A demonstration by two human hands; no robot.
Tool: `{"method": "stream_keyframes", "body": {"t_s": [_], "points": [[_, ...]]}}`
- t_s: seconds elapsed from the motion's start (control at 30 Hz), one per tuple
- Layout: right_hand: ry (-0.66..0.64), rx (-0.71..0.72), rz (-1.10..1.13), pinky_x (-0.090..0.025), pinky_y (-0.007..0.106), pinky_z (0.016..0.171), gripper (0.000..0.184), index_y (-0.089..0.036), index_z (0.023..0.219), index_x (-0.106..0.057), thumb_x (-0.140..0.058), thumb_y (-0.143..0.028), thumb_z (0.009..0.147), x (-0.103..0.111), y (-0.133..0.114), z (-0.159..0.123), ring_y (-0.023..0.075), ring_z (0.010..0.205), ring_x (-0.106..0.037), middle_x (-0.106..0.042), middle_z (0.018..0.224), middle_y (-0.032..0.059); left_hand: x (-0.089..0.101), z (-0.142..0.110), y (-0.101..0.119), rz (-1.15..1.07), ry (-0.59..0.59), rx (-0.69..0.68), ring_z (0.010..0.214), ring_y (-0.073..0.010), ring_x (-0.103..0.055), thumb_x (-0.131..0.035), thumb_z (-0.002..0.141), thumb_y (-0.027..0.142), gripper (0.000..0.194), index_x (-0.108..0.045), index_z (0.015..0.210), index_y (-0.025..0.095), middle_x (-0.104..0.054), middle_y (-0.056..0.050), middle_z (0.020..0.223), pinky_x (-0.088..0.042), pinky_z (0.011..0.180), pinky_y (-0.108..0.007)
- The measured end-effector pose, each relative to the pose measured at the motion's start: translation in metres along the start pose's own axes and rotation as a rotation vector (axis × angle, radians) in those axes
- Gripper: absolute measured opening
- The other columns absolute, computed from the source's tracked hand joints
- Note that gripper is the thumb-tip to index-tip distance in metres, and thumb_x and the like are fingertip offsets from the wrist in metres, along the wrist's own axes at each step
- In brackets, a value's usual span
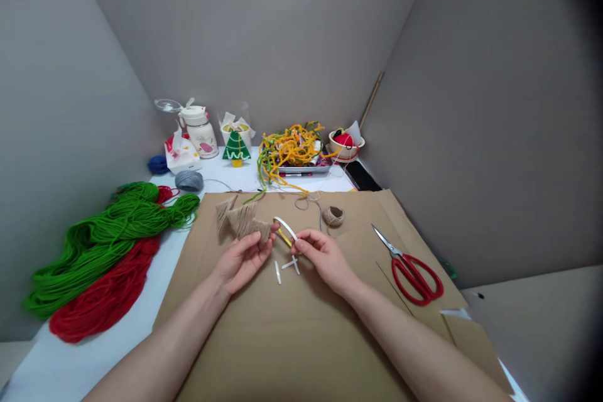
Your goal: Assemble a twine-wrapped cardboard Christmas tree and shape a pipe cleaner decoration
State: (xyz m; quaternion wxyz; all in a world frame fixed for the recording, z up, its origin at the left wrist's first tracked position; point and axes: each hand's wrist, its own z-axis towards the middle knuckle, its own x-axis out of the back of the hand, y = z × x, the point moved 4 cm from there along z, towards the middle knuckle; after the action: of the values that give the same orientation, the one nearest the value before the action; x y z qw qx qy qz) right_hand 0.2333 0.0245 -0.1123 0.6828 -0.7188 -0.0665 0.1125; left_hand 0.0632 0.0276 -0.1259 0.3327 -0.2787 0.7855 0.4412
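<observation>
My left hand (247, 259) is closed on a zigzag-edged shape wrapped in brown twine (242, 220), pinching its lower right end between thumb and fingers. My right hand (325, 257) pinches a narrow strip, white on its upper part (285, 226) and yellow below, that arcs toward my left fingertips. Whether the white and yellow parts are one piece I cannot tell. Below the hands, several small white strips (277, 272) lie on the cardboard (282, 352), two of them crossed. Beyond my right hand rests a small ball of twine (334, 216).
Red-handled scissors (414, 276) lie at the right beside a thin dark stick (394, 289). Green yarn (103, 245) and red yarn (108, 295) are heaped at the left. Behind stand a white bottle (202, 135), a small green tree (236, 146), a tray of tangled yarn (296, 147) and a bowl (346, 149).
</observation>
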Motion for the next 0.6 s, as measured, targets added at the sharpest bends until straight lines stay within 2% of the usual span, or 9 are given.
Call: {"method": "stream_keyframes", "body": {"t_s": [0.23, 0.4, 0.5, 0.6], "points": [[-0.007, -0.071, 0.131, -0.041, 0.026, 0.074, 0.017, -0.018, 0.087, -0.063, -0.058, -0.031, 0.077, 0.001, 0.010, 0.001, 0.0126, 0.073, -0.055, -0.065, 0.078, 0.0023, 0.001, 0.001, 0.002, -0.001, 0.001, -0.018, 0.083, -0.0136, -0.065, -0.056, 0.077, 0.006, 0.012, -0.065, 0.084, 0.008, -0.067, -0.013, 0.102, -0.054, 0.074, -0.020], [0.033, -0.084, 0.212, -0.041, 0.025, 0.071, 0.014, -0.018, 0.083, -0.063, -0.056, -0.022, 0.072, 0.002, 0.014, 0.003, 0.0125, 0.070, -0.053, -0.062, 0.072, 0.0011, 0.004, 0.002, 0.000, 0.065, -0.019, -0.054, 0.081, -0.0149, -0.065, -0.065, 0.071, 0.010, 0.010, -0.066, 0.081, 0.011, -0.068, -0.010, 0.099, -0.054, 0.073, -0.023], [0.063, -0.079, 0.180, -0.041, 0.025, 0.068, 0.013, -0.018, 0.081, -0.063, -0.053, -0.020, 0.072, 0.003, 0.011, 0.002, 0.0119, 0.067, -0.052, -0.060, 0.069, 0.0003, 0.006, 0.002, -0.001, 0.124, -0.018, -0.115, 0.079, -0.0149, -0.064, -0.069, 0.068, 0.012, 0.013, -0.067, 0.081, 0.013, -0.069, -0.007, 0.090, -0.052, 0.069, -0.025], [0.077, -0.087, 0.070, -0.041, 0.025, 0.067, 0.013, -0.018, 0.080, -0.063, -0.052, -0.021, 0.073, 0.003, 0.004, -0.001, 0.0116, 0.065, -0.052, -0.062, 0.068, 0.0000, 0.004, 0.001, 0.001, 0.163, -0.022, -0.181, 0.070, -0.0106, -0.061, -0.069, 0.069, 0.012, 0.022, -0.067, 0.090, 0.014, -0.067, -0.003, 0.080, -0.049, 0.061, -0.020]]}}
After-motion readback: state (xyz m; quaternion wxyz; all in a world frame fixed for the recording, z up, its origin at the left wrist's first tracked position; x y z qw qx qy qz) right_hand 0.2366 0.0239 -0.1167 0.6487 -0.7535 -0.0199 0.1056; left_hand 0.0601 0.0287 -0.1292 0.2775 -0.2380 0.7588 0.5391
